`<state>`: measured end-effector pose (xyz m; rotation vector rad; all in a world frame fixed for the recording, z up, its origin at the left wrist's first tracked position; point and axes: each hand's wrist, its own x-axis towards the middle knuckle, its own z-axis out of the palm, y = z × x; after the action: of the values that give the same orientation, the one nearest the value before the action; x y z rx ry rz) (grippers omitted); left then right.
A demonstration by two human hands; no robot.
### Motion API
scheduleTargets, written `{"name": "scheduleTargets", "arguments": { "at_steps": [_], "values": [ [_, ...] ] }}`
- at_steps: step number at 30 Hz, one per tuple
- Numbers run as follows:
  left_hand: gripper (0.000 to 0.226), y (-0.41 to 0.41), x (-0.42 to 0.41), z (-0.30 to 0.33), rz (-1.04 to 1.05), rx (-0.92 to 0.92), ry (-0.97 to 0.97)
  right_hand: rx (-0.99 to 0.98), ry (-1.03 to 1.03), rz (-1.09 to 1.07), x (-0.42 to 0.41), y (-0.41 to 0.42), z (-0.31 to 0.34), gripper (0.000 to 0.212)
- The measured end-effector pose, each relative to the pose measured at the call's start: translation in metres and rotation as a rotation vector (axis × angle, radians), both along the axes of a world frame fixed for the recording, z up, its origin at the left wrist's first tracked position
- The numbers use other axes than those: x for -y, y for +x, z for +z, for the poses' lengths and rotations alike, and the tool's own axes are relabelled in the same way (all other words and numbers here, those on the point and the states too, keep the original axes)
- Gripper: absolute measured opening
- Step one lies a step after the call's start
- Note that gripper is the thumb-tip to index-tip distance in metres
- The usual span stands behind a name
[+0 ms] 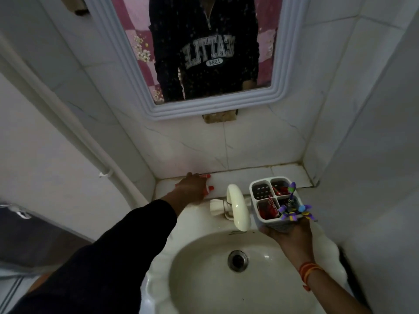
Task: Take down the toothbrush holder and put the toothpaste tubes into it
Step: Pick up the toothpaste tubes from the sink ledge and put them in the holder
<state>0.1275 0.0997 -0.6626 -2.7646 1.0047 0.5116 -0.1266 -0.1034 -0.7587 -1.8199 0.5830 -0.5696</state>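
Note:
My right hand (pixel 289 234) holds a white toothbrush holder (pixel 263 188) from below, over the right side of the sink. The holder has several compartments; red toothpaste tubes (pixel 268 206) lie in two of them and a purple and blue toothbrush (pixel 291 193) stands in another. My left hand (pixel 191 189) reaches to the tiled ledge behind the sink and lies over toothpaste tubes (pixel 209 188) with red caps. The caps stick out past my fingers and the tube bodies are hidden under the hand.
A cream tap (pixel 237 206) stands between my hands at the back of the white sink (pixel 204 275). The tiled ledge (pixel 283 173) runs along the wall under a white-framed mirror (pixel 140 71). A white pipe (pixel 68 123) runs down the left wall.

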Motion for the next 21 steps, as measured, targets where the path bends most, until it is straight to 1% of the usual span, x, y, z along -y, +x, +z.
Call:
{"name": "scheduleTargets", "arguments": {
  "at_steps": [2,5,7,10,12,16,19,21],
  "values": [
    [0.059,-0.009,0.001,0.019,-0.049,-0.005,-0.033,-0.005,0.009,-0.001,0.000,0.000,0.000,0.080],
    [0.048,-0.017,0.012,0.051,-0.040,-0.075,-0.202,-0.025,0.030,-0.009,-0.001,-0.001,0.002,0.084],
    [0.053,-0.021,0.025,0.076,-0.069,-0.107,-0.281,-0.010,0.056,-0.012,-0.002,-0.002,0.005,0.083],
    [0.066,-0.033,0.055,0.123,-0.205,-0.078,-0.332,-0.025,0.068,-0.023,-0.006,-0.002,0.011,0.079],
    [0.068,-0.042,0.077,0.148,-0.280,-0.084,-0.262,-0.026,0.122,-0.024,-0.004,-0.001,0.009,0.077],
    [0.063,-0.066,0.123,0.163,-0.471,0.014,0.043,-0.027,0.194,-0.006,-0.002,0.001,0.000,0.080],
    [0.052,-0.080,0.150,0.149,-0.447,0.010,0.196,-0.039,0.206,0.002,-0.001,0.001,-0.002,0.088],
    [0.038,-0.080,0.160,0.136,-0.361,-0.026,0.226,-0.055,0.226,-0.007,0.000,0.000,-0.004,0.103]
  ]
}}
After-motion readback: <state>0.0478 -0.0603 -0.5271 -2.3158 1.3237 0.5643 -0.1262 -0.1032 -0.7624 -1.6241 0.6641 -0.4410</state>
